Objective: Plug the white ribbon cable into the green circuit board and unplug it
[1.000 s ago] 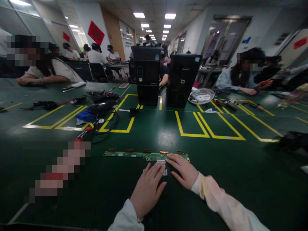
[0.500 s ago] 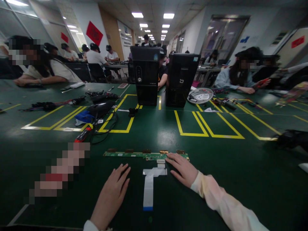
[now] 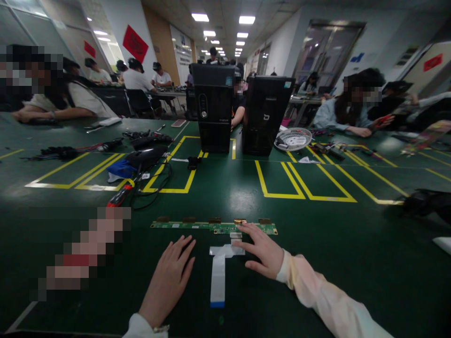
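A long, narrow green circuit board [image 3: 197, 226] lies across the green tabletop in front of me, with several copper-coloured tabs along its far edge. From its white connector a white flat ribbon cable [image 3: 218, 279] runs toward me, folded partway, its blue end nearest. My right hand [image 3: 262, 251] is open, its fingers spread over the board's right part and beside the connector. One fingertip reaches the ribbon by the connector; whether it presses there I cannot tell. My left hand [image 3: 171, 272] rests open and flat on the table, left of the ribbon, holding nothing.
Two black computer towers [image 3: 213, 108] stand at the table's far side. A white basket [image 3: 293, 139] sits right of them. Dark cables and a black device [image 3: 150, 157] lie at the left, near a red-and-black tool handle [image 3: 120, 196]. Yellow tape marks the table. Several people sit around.
My right hand has shifted slightly left, its fingers now over the connector area. My left hand has moved a little to the right. The board and ribbon stay in place.
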### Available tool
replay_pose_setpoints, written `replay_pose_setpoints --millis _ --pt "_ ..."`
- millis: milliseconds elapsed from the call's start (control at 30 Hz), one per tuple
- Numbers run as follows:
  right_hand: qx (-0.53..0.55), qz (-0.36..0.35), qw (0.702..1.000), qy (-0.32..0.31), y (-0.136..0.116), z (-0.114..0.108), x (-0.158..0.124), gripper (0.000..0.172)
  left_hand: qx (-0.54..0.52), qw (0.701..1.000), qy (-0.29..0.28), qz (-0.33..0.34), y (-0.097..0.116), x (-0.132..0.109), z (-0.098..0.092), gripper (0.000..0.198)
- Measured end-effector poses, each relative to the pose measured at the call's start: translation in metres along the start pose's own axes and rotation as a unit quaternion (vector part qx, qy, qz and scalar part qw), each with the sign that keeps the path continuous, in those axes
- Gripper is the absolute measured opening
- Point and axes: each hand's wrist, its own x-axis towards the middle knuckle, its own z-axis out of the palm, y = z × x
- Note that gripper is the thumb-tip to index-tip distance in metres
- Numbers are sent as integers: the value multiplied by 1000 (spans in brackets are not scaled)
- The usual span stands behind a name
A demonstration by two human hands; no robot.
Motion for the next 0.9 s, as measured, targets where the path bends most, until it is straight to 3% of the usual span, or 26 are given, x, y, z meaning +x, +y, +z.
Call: replay_pose_setpoints --millis 633,767,900 --pt "-10 37 998 -55 -5 -6 -2 69 -11 1000 -3 -11 4 3 -3 45" --pt "-26 51 997 -50 -6 -2 -15 74 -19 1000 7 -6 3 2 -1 44" --pt "-85 95 992 1 -5 10 -44 76 -19 1000 9 -7 2 2 1 44"
